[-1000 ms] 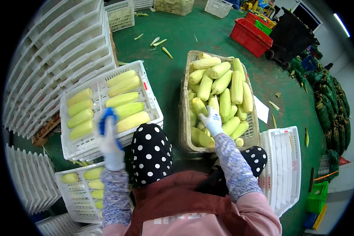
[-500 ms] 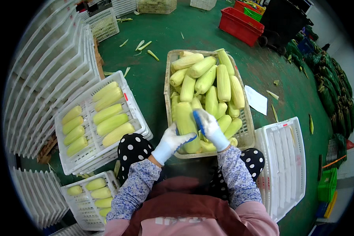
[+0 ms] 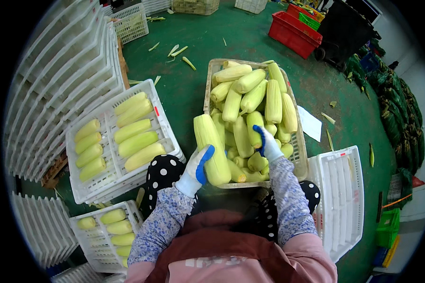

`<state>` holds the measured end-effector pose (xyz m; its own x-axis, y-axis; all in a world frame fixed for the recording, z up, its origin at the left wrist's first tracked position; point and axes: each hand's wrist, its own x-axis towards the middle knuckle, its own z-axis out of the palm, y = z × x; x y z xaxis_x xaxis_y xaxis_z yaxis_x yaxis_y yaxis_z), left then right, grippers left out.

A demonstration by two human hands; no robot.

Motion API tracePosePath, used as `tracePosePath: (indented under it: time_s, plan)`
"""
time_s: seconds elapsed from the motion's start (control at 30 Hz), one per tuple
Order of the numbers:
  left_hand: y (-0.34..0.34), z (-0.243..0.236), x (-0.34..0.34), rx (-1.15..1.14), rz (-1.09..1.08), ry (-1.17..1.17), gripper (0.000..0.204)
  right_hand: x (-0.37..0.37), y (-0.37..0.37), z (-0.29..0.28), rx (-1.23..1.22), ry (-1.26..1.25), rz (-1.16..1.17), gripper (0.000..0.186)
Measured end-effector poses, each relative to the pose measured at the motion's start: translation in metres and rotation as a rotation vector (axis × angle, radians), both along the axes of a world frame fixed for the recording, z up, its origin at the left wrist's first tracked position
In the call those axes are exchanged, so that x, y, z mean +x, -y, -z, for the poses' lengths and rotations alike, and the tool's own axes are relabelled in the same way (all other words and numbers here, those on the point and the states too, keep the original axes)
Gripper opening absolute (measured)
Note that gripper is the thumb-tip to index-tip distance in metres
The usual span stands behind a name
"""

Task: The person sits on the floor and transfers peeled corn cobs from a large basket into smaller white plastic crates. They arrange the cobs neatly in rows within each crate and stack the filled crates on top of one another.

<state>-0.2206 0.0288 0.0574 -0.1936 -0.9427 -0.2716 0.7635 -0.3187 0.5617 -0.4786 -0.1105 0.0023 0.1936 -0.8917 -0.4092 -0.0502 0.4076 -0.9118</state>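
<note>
My left hand (image 3: 196, 170), in a white and blue glove, holds a pale green husked corn cob (image 3: 211, 148) over the lower left of a beige crate (image 3: 301, 167) heaped with corn. My right hand (image 3: 268, 144), gloved alike, grips another cob (image 3: 253, 129) among the pile, fingers curled along its side. Left of the crate lies a white slotted tray (image 3: 160, 120) bearing two rows of cobs, stacked on other trays. A second white tray (image 3: 94, 240) with cobs rests at the lower left.
Tall stacks of white trays (image 3: 56, 85) line the left. A white tray stack (image 3: 337, 203) stands right of the crate. A red bin (image 3: 293, 35), black wheeled bin (image 3: 340, 33) and white paper (image 3: 310, 125) are beyond. Leafy heaps (image 3: 396, 122) and a green basket (image 3: 388, 226) sit far right.
My left hand came from the left tray to the crate and took hold of a cob. My right hand, on that cob half a second ago, has moved right onto another.
</note>
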Motion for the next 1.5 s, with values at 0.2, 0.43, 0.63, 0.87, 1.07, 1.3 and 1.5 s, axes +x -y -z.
tracePosePath:
  time_s: [0.2, 0.43, 0.63, 0.87, 1.07, 1.3, 1.5]
  plan:
    - [0.009, -0.027, 0.001, 0.048, -0.043, -0.171, 0.051, 0.011, -0.085, -0.056, -0.886, -0.196, -0.377, 0.079]
    - [-0.029, -0.067, 0.061, -0.057, -0.173, -0.362, 0.055, 0.121, -0.088, -0.127, -0.431, 0.024, -0.469, 0.046]
    - [-0.063, -0.055, 0.124, -0.435, -0.451, -0.432, 0.062, 0.249, -0.095, -0.132, -0.946, -0.3, -0.542, 0.054]
    - [-0.124, -0.017, 0.223, -0.38, -0.915, -0.246, 0.065, 0.354, -0.128, -0.122, -1.202, -0.136, -0.865, 0.04]
    - [-0.128, 0.003, 0.263, -0.164, -1.332, -0.015, 0.057, 0.361, -0.126, -0.102, -1.008, -0.054, -0.949, 0.035]
    - [-0.166, 0.006, 0.279, -0.054, -1.372, 0.092, 0.051, 0.319, -0.106, -0.13, -0.599, -0.133, -0.824, 0.028]
    - [-0.13, 0.006, 0.252, -0.093, -0.994, -0.181, 0.045, 0.225, -0.081, -0.132, -0.311, 0.045, -0.455, 0.028]
